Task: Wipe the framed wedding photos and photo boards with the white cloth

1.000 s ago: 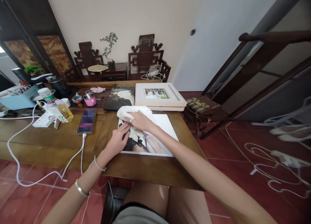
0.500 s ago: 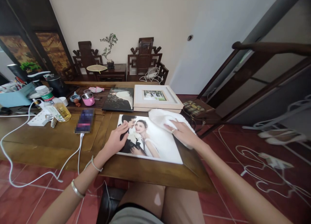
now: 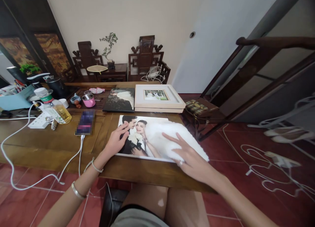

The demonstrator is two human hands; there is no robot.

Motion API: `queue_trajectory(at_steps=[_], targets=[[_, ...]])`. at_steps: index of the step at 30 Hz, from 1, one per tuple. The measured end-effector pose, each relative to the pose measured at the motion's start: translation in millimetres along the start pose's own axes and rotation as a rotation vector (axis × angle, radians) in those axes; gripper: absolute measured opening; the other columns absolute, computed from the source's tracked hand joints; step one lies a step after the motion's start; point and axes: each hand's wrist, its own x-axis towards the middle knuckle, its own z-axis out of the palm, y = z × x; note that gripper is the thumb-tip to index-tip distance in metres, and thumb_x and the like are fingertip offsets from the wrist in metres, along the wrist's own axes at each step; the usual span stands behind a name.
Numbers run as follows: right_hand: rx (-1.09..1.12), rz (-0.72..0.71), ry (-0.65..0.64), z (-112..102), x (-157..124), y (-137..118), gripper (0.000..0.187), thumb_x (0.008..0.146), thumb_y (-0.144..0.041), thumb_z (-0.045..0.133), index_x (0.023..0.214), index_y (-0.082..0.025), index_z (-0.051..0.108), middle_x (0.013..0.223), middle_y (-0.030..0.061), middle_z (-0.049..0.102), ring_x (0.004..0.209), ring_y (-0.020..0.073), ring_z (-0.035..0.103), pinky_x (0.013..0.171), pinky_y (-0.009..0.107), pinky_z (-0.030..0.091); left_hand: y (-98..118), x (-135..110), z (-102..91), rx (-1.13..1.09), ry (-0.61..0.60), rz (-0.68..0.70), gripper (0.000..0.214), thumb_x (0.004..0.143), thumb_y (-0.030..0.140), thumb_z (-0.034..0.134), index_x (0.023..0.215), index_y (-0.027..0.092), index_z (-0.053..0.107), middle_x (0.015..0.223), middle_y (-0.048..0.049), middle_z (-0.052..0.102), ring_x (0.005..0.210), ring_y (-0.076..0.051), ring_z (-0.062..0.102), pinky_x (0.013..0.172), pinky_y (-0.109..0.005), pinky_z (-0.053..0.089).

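A flat photo print (image 3: 136, 145) of a couple in wedding clothes lies face up on the wooden table (image 3: 81, 156). My left hand (image 3: 119, 140) rests on its left side, fingers stretched out over the dark suit. On the right part of the print lies a fluffy white cloth (image 3: 157, 135), hiding much of that side and reaching past its right edge. My right hand (image 3: 188, 156) presses on the cloth from above with its fingers spread.
Behind the print stand a framed picture (image 3: 159, 97) and a dark photo panel (image 3: 119, 100). Leftward are a phone (image 3: 85, 122) on white cables, a pink cup (image 3: 88, 100), a bottle (image 3: 57, 108) and a power strip (image 3: 40, 120). A bag (image 3: 197, 108) sits beyond the right edge.
My right hand has slid the white cloth down and towards me, from the print's upper right corner across its right part. The left hand stays in place on the print.
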Motion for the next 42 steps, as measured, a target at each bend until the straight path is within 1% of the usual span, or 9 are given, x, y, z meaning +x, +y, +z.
queue_trajectory(at_steps=[6, 11, 15, 20, 25, 30, 34, 37, 42], targets=[[0.017, -0.053, -0.075, -4.9, -20.0, -27.8, 0.026, 0.065, -0.005, 0.043, 0.072, -0.021, 0.062, 0.15, 0.0079, 0.035, 0.141, 0.0264, 0.027, 0.116, 0.057, 0.016, -2.1, -1.0, 2.8, 0.052, -0.002, 0.017, 0.04, 0.093, 0.03, 0.042, 0.124, 0.014, 0.061, 0.138, -0.0108, 0.051, 0.133, -0.023, 0.042, 0.114, -0.042, 0.031], [-0.012, 0.046, -0.028, -5.1, 19.6, 11.5, 0.022, 0.083, -0.018, 0.042, 0.084, -0.018, 0.065, 0.145, 0.0144, 0.042, 0.135, 0.0302, 0.037, 0.113, 0.058, 0.023, -5.2, -3.2, 3.3, 0.126, -0.024, 0.059, 0.037, 0.092, 0.028, 0.045, 0.125, 0.019, 0.06, 0.14, -0.0091, 0.05, 0.134, -0.024, 0.041, 0.113, -0.044, 0.032], [-0.023, 0.173, -0.001, -5.5, 62.6, 49.3, 0.027, 0.089, -0.026, 0.04, 0.096, -0.02, 0.065, 0.137, 0.0091, 0.053, 0.132, 0.0311, 0.041, 0.112, 0.055, 0.026, -6.3, -3.6, 1.9, 0.151, -0.033, 0.067, 0.038, 0.093, 0.027, 0.045, 0.128, 0.022, 0.058, 0.141, -0.0076, 0.048, 0.134, -0.024, 0.04, 0.112, -0.045, 0.033], [-0.074, 0.192, 0.019, -1.7, 83.8, 59.6, 0.029, 0.089, -0.021, 0.038, 0.101, -0.018, 0.064, 0.132, 0.0098, 0.058, 0.13, 0.0297, 0.044, 0.112, 0.053, 0.026, -2.4, -3.1, 1.0, 0.155, -0.029, 0.057, 0.038, 0.092, 0.027, 0.044, 0.126, 0.019, 0.059, 0.14, -0.0091, 0.05, 0.134, -0.024, 0.041, 0.112, -0.044, 0.033], [-0.084, 0.089, 0.012, 1.3, 41.9, 23.9, 0.026, 0.08, -0.012, 0.043, 0.093, -0.016, 0.065, 0.143, 0.0151, 0.045, 0.136, 0.0294, 0.036, 0.112, 0.058, 0.022, 1.1, -3.7, 0.6, 0.132, -0.018, 0.052, 0.038, 0.093, 0.026, 0.043, 0.128, 0.02, 0.057, 0.141, -0.0082, 0.048, 0.134, -0.024, 0.041, 0.112, -0.044, 0.033], [-0.05, -0.031, -0.062, -1.2, -23.6, -32.4, 0.027, 0.061, -0.002, 0.045, 0.071, -0.019, 0.063, 0.149, 0.0091, 0.037, 0.142, 0.029, 0.022, 0.116, 0.059, 0.012, -0.7, -4.0, 2.3, 0.125, -0.021, 0.043, 0.041, 0.094, 0.025, 0.039, 0.132, 0.02, 0.053, 0.143, -0.0083, 0.047, 0.135, -0.023, 0.039, 0.113, -0.045, 0.031], [-0.023, -0.117, -0.143, -6.5, -40.2, -50.9, 0.031, 0.055, -0.001, 0.043, 0.068, -0.021, 0.062, 0.148, 0.0057, 0.039, 0.142, 0.0272, 0.022, 0.116, 0.059, 0.01, -3.2, -3.8, 3.9, 0.151, -0.027, 0.048, 0.041, 0.094, 0.023, 0.039, 0.133, 0.019, 0.052, 0.144, -0.0089, 0.045, 0.136, -0.023, 0.038, 0.113, -0.046, 0.031], [-0.014, -0.103, -0.126, -8.5, -23.9, -33.5, 0.027, 0.059, -0.003, 0.044, 0.07, -0.019, 0.063, 0.148, 0.0112, 0.038, 0.14, 0.0287, 0.028, 0.115, 0.059, 0.015, -5.3, -3.8, 4.1, 0.175, -0.038, 0.047, 0.041, 0.094, 0.023, 0.039, 0.133, 0.019, 0.051, 0.145, -0.0089, 0.044, 0.136, -0.023, 0.038, 0.113, -0.046, 0.031], [-0.027, 0.038, 0.005, -5.0, 36.3, 29.4, 0.022, 0.079, -0.014, 0.046, 0.088, -0.018, 0.066, 0.14, 0.0139, 0.049, 0.132, 0.0313, 0.042, 0.112, 0.059, 0.023, -5.9, -3.3, 2.5, 0.182, -0.054, 0.051, 0.041, 0.094, 0.024, 0.039, 0.133, 0.018, 0.052, 0.146, -0.0094, 0.043, 0.137, -0.023, 0.037, 0.113, -0.046, 0.031]])
